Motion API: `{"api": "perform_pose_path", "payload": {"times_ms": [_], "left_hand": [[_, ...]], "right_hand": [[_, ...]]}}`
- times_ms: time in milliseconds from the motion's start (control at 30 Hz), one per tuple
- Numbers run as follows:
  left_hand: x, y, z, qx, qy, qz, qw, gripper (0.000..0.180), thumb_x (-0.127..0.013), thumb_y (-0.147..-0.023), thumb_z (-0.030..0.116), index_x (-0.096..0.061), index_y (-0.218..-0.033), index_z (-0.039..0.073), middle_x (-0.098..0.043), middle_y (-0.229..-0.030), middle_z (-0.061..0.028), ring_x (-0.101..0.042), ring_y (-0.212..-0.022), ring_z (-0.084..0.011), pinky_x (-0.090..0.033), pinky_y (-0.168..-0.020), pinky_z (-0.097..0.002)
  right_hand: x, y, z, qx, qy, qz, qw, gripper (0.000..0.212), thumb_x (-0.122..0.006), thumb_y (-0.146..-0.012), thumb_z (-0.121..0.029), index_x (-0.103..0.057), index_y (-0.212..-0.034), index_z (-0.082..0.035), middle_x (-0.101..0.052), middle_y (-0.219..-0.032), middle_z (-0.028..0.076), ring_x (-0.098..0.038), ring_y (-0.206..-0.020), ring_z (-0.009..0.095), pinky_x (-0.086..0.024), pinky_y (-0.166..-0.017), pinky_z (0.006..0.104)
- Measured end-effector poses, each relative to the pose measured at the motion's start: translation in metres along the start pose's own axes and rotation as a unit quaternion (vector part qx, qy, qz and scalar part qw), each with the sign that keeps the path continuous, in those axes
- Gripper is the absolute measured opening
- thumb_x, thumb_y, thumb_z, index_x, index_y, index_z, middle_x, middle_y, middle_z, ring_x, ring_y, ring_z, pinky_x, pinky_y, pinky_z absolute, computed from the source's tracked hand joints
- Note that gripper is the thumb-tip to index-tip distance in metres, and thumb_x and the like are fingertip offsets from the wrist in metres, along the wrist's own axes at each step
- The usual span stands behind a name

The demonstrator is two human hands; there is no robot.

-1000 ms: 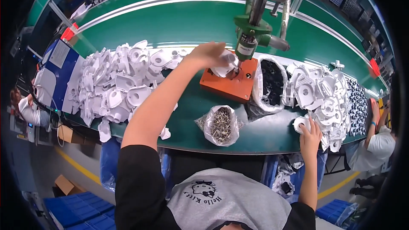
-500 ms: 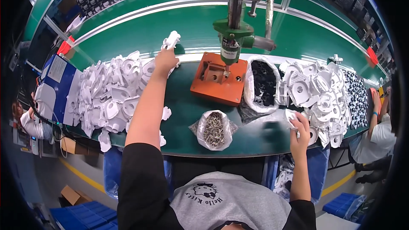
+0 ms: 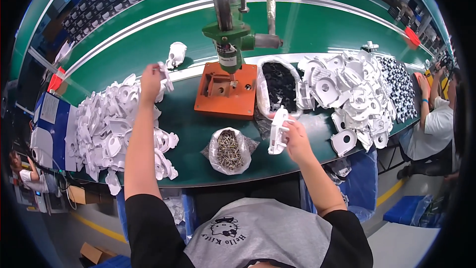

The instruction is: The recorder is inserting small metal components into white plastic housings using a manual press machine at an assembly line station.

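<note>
My left hand (image 3: 150,83) is closed on a white plastic part (image 3: 165,77), lifted at the far edge of the left heap of white plastic parts (image 3: 106,129). Beyond it, another white plastic housing (image 3: 176,54) rests by itself on the green conveyor belt. Over the bench front, my right hand (image 3: 296,140) grips a white plastic housing (image 3: 278,133) by its right side, held upright. An orange fixture block (image 3: 225,106) sits between my hands, under the green press head (image 3: 227,39). Just in front of the block stands a clear bag of screws (image 3: 229,153).
An open bag of small black parts (image 3: 280,87) stands right of the block. Farther right are another heap of white parts (image 3: 347,94) and many small dark pieces (image 3: 399,89). A blue-and-white machine box (image 3: 52,124) stands left. A co-worker (image 3: 434,124) sits at the far right.
My left hand has let go of a white housing on the belt and come back holding another part. My right hand has brought its housing leftward from the right heap. The view has shifted.
</note>
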State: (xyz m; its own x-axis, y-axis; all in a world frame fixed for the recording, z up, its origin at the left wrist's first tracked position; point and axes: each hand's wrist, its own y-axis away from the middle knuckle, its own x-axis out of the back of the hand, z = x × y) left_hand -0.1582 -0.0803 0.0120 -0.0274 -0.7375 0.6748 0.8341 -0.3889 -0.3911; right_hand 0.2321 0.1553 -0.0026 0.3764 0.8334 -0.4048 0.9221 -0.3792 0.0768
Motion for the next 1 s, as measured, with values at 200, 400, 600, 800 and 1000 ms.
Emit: {"api": "perform_pose_path", "payload": {"times_ms": [200,400,600,800,1000], "left_hand": [[0.023,0.050,0.112,0.206,0.453,0.039,0.866,0.025,-0.045,-0.090,0.007,-0.060,-0.109,-0.001,-0.064,-0.089,-0.0049,-0.058,-0.072,-0.0113,-0.049,-0.064,-0.0272],[0.009,0.144,0.192,0.011,0.434,-0.149,0.888,0.026,-0.045,-0.089,-0.006,-0.058,-0.112,-0.002,-0.064,-0.107,-0.0076,-0.059,-0.101,-0.0142,-0.045,-0.091,-0.0282],[-0.001,0.163,0.198,0.064,0.528,-0.171,0.829,0.024,-0.044,-0.094,-0.001,-0.053,-0.116,-0.001,-0.061,-0.109,-0.0081,-0.059,-0.100,-0.0135,-0.047,-0.088,-0.0262],[-0.011,0.178,0.200,0.169,0.664,-0.133,0.716,0.025,-0.045,-0.097,0.007,-0.038,-0.121,0.002,-0.053,-0.115,-0.0115,-0.056,-0.105,-0.0169,-0.047,-0.090,-0.0310],[-0.005,0.181,0.194,0.081,0.551,-0.186,0.810,0.030,-0.056,-0.093,0.008,-0.042,-0.118,-0.001,-0.057,-0.111,-0.0122,-0.057,-0.101,-0.0138,-0.047,-0.086,-0.0269]], "right_hand": [[-0.041,-0.016,-0.029,0.006,0.110,-0.077,0.991,0.045,-0.038,-0.096,-0.023,-0.044,-0.134,0.000,-0.062,-0.095,0.004,-0.057,-0.080,0.009,-0.045,-0.068,0.0220],[-0.102,-0.026,-0.045,0.034,0.118,-0.134,0.983,0.040,-0.050,-0.097,-0.018,-0.046,-0.134,-0.003,-0.061,-0.105,0.002,-0.054,-0.088,0.007,-0.046,-0.074,0.0228],[-0.090,-0.027,-0.029,0.030,0.157,-0.097,0.982,0.032,-0.054,-0.095,-0.021,-0.053,-0.121,-0.001,-0.063,-0.085,0.004,-0.054,-0.073,0.007,-0.045,-0.064,0.0237],[-0.081,-0.034,-0.025,0.084,0.114,-0.012,0.990,0.026,-0.058,-0.093,-0.024,-0.055,-0.100,0.001,-0.061,-0.078,0.004,-0.050,-0.067,0.005,-0.042,-0.057,0.0244],[-0.079,-0.032,-0.023,0.051,0.292,-0.044,0.954,0.027,-0.059,-0.093,-0.022,-0.053,-0.108,0.000,-0.058,-0.081,0.002,-0.054,-0.069,0.006,-0.044,-0.056,0.0227]]}}
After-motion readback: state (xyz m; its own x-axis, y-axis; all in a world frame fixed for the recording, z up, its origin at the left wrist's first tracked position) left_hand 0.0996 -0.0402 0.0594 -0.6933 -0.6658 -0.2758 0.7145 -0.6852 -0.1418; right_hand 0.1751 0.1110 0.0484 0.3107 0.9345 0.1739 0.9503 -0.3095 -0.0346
